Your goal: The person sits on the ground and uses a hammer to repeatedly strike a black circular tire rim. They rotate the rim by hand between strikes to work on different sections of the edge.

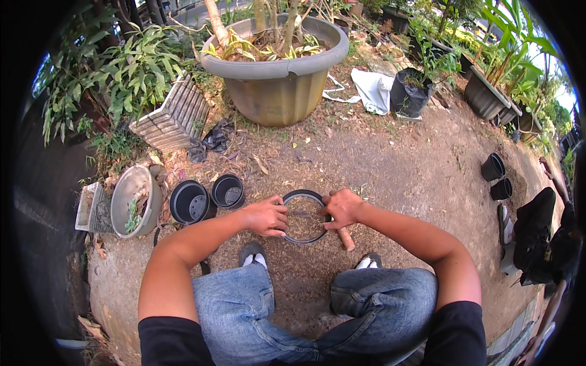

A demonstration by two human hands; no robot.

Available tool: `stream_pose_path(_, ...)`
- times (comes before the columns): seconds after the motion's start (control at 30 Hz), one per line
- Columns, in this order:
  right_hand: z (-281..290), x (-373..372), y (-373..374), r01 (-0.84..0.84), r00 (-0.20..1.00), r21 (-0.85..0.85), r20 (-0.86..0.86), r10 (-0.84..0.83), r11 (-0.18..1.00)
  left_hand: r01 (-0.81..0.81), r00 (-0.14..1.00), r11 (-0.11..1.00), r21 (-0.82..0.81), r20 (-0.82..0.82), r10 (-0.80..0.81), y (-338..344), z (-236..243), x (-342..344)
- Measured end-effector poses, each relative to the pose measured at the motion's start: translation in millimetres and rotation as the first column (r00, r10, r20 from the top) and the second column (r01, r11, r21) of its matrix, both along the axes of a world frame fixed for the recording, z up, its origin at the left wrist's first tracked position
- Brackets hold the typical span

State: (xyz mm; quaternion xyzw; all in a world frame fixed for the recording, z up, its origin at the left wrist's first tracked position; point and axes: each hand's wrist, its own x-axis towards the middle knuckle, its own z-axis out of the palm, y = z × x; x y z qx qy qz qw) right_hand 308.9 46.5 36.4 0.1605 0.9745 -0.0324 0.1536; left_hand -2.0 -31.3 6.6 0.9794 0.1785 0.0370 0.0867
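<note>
A round black hoop (296,241), which may be a pot's rim, is in front of me between my hands. Brown earth shows inside it; I cannot tell whether it has walls below. My left hand (267,217) curls its fingers over the hoop's left edge. On the opposite edge, my right hand (343,208) is closed on the hoop. A short brown wooden handle (346,239) sticks out below my right hand; whatever it belongs to is hidden, and I cannot tell whether the hand grips it.
Two black pots (190,204) stand left of my hands, beside a pale round planter (135,201). A large planter (278,91) with stems is ahead, near a white sheet (372,90) and a black plant bag (410,91). Small black pots (493,166) and another person's dark clothing (536,235) are at right.
</note>
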Motion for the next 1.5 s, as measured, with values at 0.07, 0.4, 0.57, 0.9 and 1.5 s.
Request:
stream_pose_path(0.07, -4, 9, 4, 0.024, 0.998, 0.011, 0.059, -0.025, 1.0, 0.021, 1.0, 1.0, -0.012, 0.002, -0.021, -4, -4, 8)
stream_pose_path(0.4, -2, 0, -9, 0.107, 0.994, 0.027, 0.029, -0.108, 0.994, -0.059, 0.953, 0.997, -0.044, -0.299, 0.043, 15, 3, -6)
stream_pose_path(0.57, -12, -3, -7, 0.181, 0.983, 0.033, -0.026, -0.18, 0.983, -0.146, 0.907, 0.988, 0.044, -0.393, 0.151, 19, 11, -6)
stream_pose_path(0.9, -10, -25, 4, 0.203, 0.979, 0.063, 0.01, -0.204, 0.977, -0.142, 0.799, 0.975, 0.173, -0.561, 0.216, 38, 12, 33)
stream_pose_path(1.5, -14, -28, 11, 0.233, 0.958, 0.198, 0.12, -0.259, 0.952, -0.138, 0.786, 0.948, 0.285, -0.551, 0.28, 31, 5, 33)
